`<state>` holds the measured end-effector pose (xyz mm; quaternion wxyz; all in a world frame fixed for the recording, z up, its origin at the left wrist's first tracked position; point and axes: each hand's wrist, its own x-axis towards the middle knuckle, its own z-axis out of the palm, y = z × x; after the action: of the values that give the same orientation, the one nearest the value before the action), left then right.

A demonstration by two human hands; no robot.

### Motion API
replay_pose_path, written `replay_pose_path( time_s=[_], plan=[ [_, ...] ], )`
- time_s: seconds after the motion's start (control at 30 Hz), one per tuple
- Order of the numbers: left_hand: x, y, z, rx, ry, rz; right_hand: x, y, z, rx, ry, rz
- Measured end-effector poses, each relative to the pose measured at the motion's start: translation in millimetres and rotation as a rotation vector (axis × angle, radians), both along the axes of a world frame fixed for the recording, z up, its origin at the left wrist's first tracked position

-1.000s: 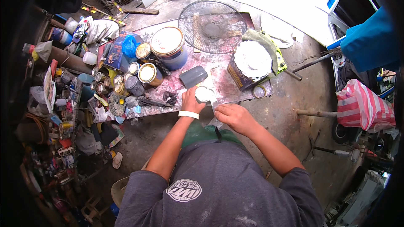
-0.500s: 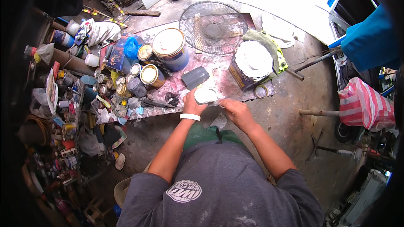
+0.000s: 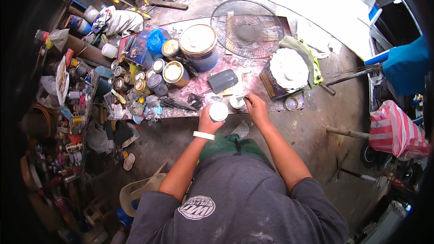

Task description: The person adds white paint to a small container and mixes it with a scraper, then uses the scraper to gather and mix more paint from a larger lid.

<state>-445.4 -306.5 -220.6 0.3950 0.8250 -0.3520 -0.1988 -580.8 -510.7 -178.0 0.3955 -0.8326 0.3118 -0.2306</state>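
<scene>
My left hand (image 3: 206,121), with a white band on its wrist, holds a round can (image 3: 219,111) with a white top. My right hand (image 3: 257,109) pinches a thin light tool (image 3: 244,97) over a small round piece with white material (image 3: 236,102) at the table's front edge; whether that piece is a lid or a tub I cannot tell. Behind them lie a dark grey pad (image 3: 222,81) and crumpled plastic.
The stained worktable (image 3: 200,83) holds several paint cans (image 3: 176,73), a large pail (image 3: 197,40), a wire fan guard (image 3: 239,31) and a white-topped square tin (image 3: 273,88). Cluttered shelves (image 3: 74,131) stand left; a striped bag (image 3: 395,135) and pipes are right.
My hands have moved apart: the left lower with the can, the right up and rightward with the tool, beside the small white piece at the table's edge. The view has shifted slightly.
</scene>
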Motion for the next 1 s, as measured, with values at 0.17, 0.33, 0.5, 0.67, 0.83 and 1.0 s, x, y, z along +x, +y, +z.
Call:
replay_pose_path(
  time_s=[0.17, 0.33, 0.5, 0.67, 0.83, 1.0],
  plan=[
    [-0.5, 23.9, -7.0, -0.072, -0.031, 0.092, 3.1, 3.0, -13.5, 0.004, 0.125, 0.103],
    [-1.6, 40.8, -13.7, -0.058, -0.002, 0.196, 3.8, -8.6, -8.0, -0.086, 0.151, 0.111],
    [-0.5, 45.0, -9.2, -0.066, 0.022, 0.221, 4.4, -7.3, -10.7, -0.053, 0.1, 0.24],
    [-1.2, 52.7, -5.2, -0.087, 0.018, 0.255, 5.8, -18.2, 0.7, -0.161, 0.253, 0.261],
    [-4.0, 60.2, -3.3, -0.115, -0.006, 0.331, 10.6, -10.6, -7.4, -0.073, 0.165, 0.286],
    [6.2, 78.2, -4.5, -0.112, -0.04, 0.428, 10.3, -21.7, -3.0, -0.184, 0.231, 0.252]
  ],
)
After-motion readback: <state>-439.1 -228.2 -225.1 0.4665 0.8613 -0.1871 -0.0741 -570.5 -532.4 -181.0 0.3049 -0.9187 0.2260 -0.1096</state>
